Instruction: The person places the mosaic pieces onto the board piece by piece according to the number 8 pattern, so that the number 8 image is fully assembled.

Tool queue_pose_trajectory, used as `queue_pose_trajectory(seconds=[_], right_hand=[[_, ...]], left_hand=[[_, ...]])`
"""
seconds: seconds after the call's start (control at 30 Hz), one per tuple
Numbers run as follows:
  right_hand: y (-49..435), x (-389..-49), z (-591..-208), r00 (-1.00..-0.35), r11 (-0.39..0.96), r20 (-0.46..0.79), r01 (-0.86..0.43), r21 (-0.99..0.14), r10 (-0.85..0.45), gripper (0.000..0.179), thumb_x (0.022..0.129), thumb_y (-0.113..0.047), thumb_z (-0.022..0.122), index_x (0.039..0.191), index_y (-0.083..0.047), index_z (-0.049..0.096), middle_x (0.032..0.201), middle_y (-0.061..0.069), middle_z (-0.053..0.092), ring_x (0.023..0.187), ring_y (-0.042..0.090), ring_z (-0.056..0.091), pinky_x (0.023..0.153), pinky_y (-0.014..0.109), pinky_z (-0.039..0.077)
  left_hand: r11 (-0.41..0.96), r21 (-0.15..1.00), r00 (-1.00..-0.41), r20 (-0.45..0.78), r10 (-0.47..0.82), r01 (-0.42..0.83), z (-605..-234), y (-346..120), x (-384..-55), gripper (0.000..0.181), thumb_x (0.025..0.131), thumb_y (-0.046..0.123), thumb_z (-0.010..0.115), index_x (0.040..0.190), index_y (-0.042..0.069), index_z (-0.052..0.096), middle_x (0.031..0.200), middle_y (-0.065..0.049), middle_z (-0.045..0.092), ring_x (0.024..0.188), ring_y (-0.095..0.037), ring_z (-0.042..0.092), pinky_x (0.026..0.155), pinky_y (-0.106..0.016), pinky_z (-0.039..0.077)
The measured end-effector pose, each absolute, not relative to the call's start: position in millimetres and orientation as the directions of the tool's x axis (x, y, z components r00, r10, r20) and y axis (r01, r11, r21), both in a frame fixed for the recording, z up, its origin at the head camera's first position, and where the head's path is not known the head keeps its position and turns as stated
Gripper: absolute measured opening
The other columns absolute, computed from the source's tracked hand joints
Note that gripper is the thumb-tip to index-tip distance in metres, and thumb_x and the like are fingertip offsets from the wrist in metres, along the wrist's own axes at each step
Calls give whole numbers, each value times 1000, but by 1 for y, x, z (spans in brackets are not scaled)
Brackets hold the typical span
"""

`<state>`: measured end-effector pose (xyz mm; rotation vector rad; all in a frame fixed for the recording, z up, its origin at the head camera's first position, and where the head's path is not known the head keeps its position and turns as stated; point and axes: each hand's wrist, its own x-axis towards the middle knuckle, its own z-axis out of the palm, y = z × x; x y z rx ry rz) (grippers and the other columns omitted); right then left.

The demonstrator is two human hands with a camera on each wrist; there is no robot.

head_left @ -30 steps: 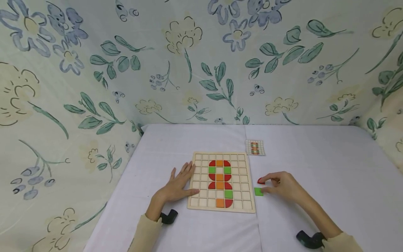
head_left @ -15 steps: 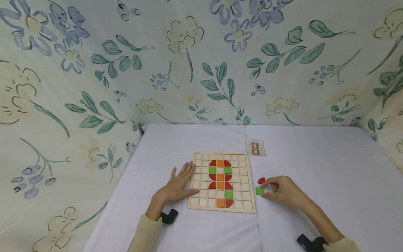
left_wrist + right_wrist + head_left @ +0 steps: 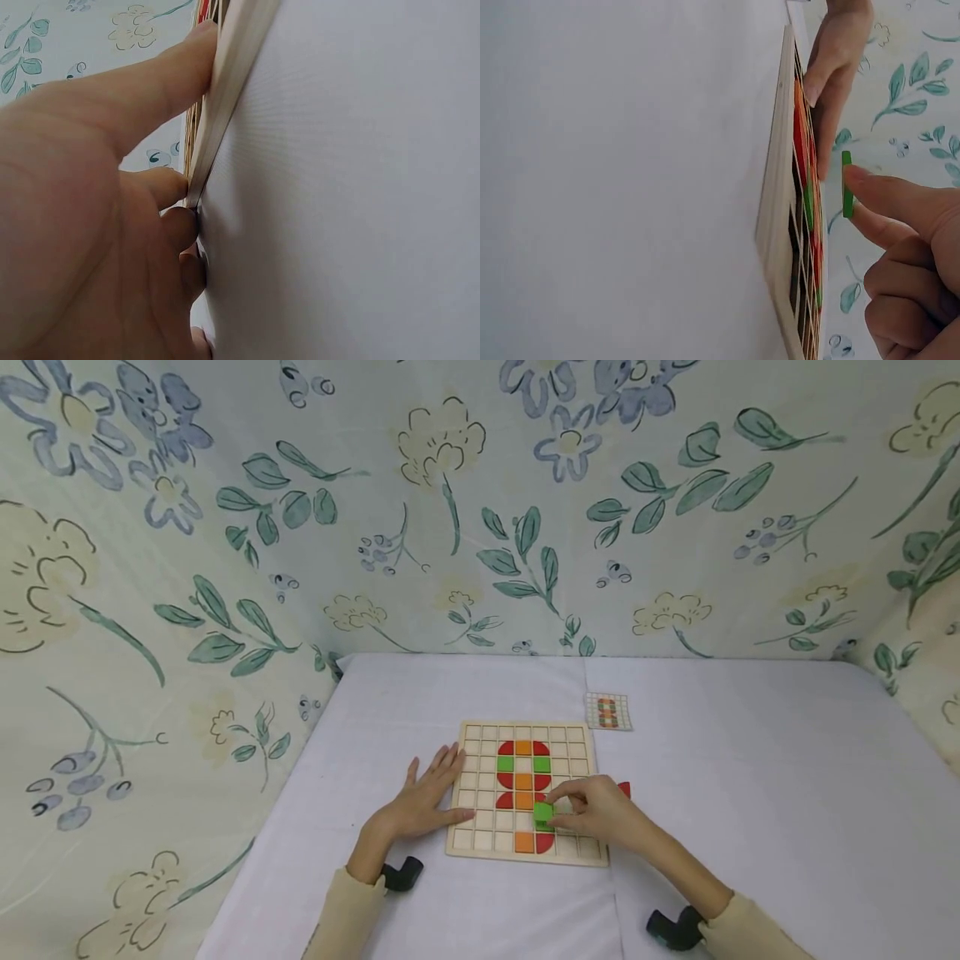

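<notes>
My right hand [image 3: 603,810] pinches a green square tile [image 3: 543,813] between thumb and index finger, over the right-centre part of a wooden grid board [image 3: 577,750]. In the right wrist view the green tile [image 3: 847,184] stands on edge in the pinch, apart from the board [image 3: 775,187]. Red, orange and green tiles fill a pattern of cells in the middle of the board. My left hand [image 3: 420,802] rests along the board's left side with fingers spread and thumb over its edge. The left wrist view shows that thumb [image 3: 161,94] lying on the rim.
A small pattern card [image 3: 609,711] lies behind the board's right corner. One red tile [image 3: 625,788] sits on the white cloth right of the board, partly hidden by my right hand. A floral curtain [image 3: 480,527] hangs behind the table.
My right hand has taken the green tile from the cloth and carried it left over the board. The red tile stays behind on the cloth. My left hand has kept its place.
</notes>
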<state>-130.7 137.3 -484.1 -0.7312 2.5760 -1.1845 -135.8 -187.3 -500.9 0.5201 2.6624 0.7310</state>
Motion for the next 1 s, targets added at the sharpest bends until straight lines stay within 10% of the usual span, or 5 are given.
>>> queue_pose_trajectory(seconds=[0.47,1.0], right_hand=[[80,-125,-490,-866,633,-20,-349,-691,-499,19,80,-19,90,96,-14,82,62,-11,52,59,5,44,53,18,36],[74,-127,-489,-858,625,-7,-369,-688,-514,20,81,-23,90,98,-16,83,56,-11,42,54,4,39,52,18,31]], left_hand=[[806,533,-883,-208,421,259,-505,-188,-136,102,96,57,66,167,11,10,176,-6,1,164,-29,-3,127,-68,-9],[806,536,-884,-210,417,252,-502,-188,-137,101,95,56,67,167,12,11,176,-5,3,164,-28,-4,127,-67,-11]])
